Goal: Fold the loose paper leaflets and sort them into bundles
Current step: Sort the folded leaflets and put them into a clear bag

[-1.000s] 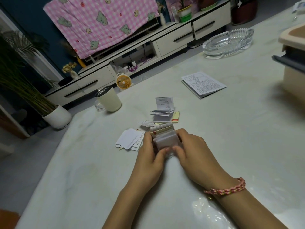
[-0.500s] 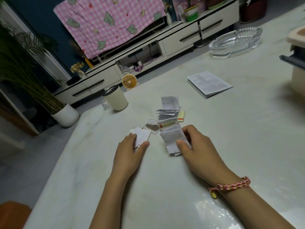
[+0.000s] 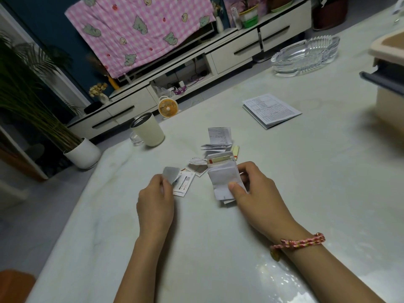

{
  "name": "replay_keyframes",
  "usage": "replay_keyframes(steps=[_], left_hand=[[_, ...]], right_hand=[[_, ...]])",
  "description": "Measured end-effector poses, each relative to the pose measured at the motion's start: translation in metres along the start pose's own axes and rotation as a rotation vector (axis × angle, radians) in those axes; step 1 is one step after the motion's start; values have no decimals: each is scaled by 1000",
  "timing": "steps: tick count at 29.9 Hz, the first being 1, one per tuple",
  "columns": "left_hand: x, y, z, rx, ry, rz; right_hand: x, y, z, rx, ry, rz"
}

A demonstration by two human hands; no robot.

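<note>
My right hand grips a thick bundle of folded white leaflets on the pale table, thumb on top and fingers along its right side. To its left, my left hand pinches one small folded leaflet, lifted a little above a low pile of loose leaflets. Behind the bundle lie more folded leaflets, one standing half open, next to a small yellow pad. A crumpled slip lies between the piles.
A cream mug stands at the table's far left edge. A large printed leaflet lies flat further back, with a glass ashtray beyond it. A beige box overhangs the right side. A low cabinet and potted plant stand past the table.
My left hand left the bundle, went to the loose pile on the left, and now has one leaflet lifted off it. My right hand stays on the bundle.
</note>
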State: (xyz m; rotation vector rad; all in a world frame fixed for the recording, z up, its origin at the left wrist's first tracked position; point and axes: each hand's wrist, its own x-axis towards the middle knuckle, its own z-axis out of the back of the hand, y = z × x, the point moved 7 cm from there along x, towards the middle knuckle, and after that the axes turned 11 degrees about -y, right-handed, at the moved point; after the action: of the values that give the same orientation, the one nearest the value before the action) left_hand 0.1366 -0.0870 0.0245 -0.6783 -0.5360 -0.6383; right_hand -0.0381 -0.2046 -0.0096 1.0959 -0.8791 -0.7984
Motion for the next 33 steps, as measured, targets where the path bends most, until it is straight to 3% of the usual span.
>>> replay_keyframes(steps=[2,4,6,7,9,15,19,24,29,30,33], left_hand=[[4,2,14,-241,-117,172],[5,1,17,-660,-111,400],[-9,-20,-2,-1121,158,653],[-19,-35,-10,-1235,314,715],[-41,-58,-22,-1212,510,674],[-54,-52,-35,-1044,438,635],[-59,-63,-42,-1057,583,512],[-57,-63,-37,-971,483,426],[-36,-38,-24,-960,185,533],[-34,-37,-25,-961,206,542],[-51,-62,-34,-994,519,456]], right_hand=[[1,0,1,33,-6,-26],[2,-2,2,80,-21,-65],[4,-4,3,133,-32,-100],[5,-5,3,159,-37,-114],[6,-6,3,197,-48,-142],[7,-7,3,247,-22,-202],[4,-5,-1,235,60,-185],[2,-4,-6,157,75,-124],[12,-10,16,197,-174,-169],[13,-8,17,244,-172,-189],[9,-2,7,180,-58,-138]])
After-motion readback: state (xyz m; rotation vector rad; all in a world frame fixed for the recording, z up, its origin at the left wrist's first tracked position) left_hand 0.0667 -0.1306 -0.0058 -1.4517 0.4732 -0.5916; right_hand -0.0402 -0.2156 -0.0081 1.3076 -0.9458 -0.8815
